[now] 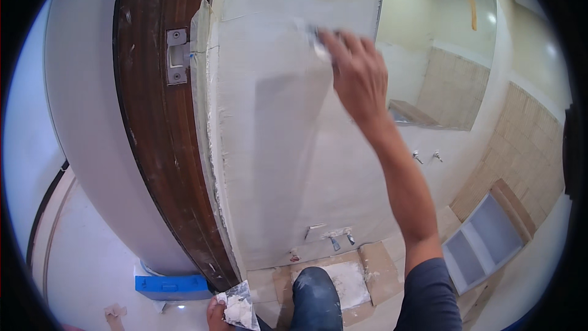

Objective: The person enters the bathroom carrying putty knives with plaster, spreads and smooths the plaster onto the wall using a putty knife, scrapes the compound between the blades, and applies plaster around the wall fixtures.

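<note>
My right hand point(360, 72) is raised to the white wall point(288, 159), its fingers closed on a putty knife point(318, 41) smeared by motion. The blade seems to meet the wall near a whiter, freshly coated patch point(260, 0); exact contact is too blurred to tell. Low at the bottom edge, my left hand point(217, 317) grips a thin flat plate point(247, 294) loaded with a lump of white putty point(239, 312). Part of the left hand is hidden under the plate.
A dark wooden door frame point(156, 116) with a metal strike plate point(177, 56) stands left. A blue box point(171, 284) sits on the floor. Right are a mirror point(459, 86), wall valves point(418, 157) and a white shelf unit point(487, 242). Cardboard point(381, 270) lies below my knee.
</note>
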Demonstrator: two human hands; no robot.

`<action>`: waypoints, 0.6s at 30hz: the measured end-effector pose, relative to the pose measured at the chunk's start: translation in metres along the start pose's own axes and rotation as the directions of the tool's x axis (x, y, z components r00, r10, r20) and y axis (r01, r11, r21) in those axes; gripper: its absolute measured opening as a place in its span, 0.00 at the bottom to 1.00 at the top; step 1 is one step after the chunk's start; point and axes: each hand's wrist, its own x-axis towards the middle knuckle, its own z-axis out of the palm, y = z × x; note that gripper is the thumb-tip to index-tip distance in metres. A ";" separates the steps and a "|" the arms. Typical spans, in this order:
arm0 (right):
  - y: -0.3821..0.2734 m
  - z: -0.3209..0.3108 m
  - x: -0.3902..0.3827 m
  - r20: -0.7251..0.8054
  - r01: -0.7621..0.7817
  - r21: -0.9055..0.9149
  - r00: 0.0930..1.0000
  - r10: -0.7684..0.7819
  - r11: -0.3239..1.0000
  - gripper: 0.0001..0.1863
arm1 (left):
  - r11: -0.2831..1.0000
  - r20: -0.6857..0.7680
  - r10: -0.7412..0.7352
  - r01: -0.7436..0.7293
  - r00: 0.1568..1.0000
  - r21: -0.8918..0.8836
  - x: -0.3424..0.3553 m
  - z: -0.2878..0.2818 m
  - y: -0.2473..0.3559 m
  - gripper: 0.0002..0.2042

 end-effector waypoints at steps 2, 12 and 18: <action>0.018 0.029 0.044 -0.056 0.035 -0.069 0.998 -0.039 0.997 0.24 | 1.000 -0.007 0.010 -0.010 1.000 -0.006 0.001 0.007 -0.003 0.14; -0.070 0.074 -0.072 0.002 0.103 -0.114 0.995 -0.103 0.988 0.25 | 0.996 -0.106 -0.085 0.082 0.991 -0.040 -0.009 -0.004 -0.010 0.16; -0.082 0.010 -0.083 0.264 0.096 0.022 0.960 -0.099 0.995 0.23 | 0.999 -0.012 0.030 -0.031 0.999 -0.040 -0.008 0.006 0.006 0.14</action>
